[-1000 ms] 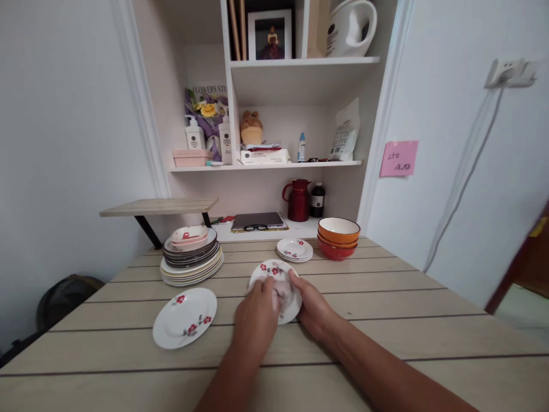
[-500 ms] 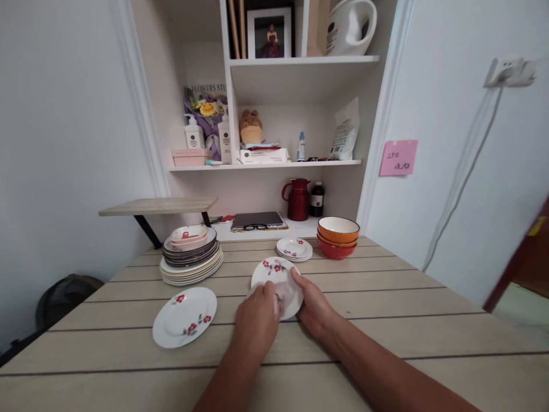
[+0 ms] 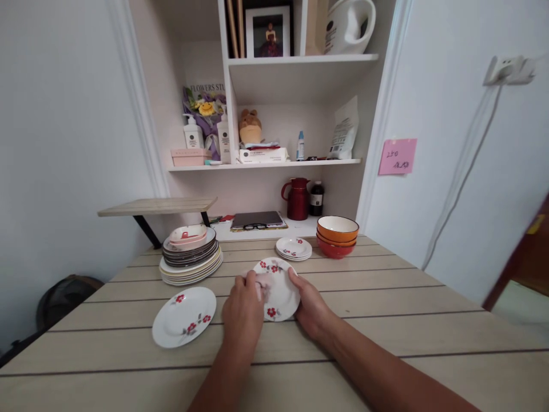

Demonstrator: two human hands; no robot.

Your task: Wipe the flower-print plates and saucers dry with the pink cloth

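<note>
A small white plate (image 3: 283, 292) with red flowers is tilted up above the table, held at its right edge by my right hand (image 3: 315, 309), thumb on the face and fingers behind. At the plate's left side is my left hand (image 3: 244, 309), its fingers curled over the face. A pale pinkish patch shows by those fingertips; whether it is a cloth or a reflection I cannot tell. A larger oval-looking plate (image 3: 182, 320) with the same flowers lies to the left. Behind my hands sits a short stack of small flowered plates (image 3: 294, 248).
Orange and red bowls (image 3: 337, 237) are stacked at the back right. At the back left stands a tall pile of plates (image 3: 191, 263) topped with pink dishes (image 3: 187, 233), near a raised wooden shelf (image 3: 158, 206). A red jug (image 3: 297, 199) and a laptop (image 3: 257, 220) are behind the table.
My left hand has slid left and slightly up across the plate, uncovering a red flower near its lower edge. My right hand keeps its hold.
</note>
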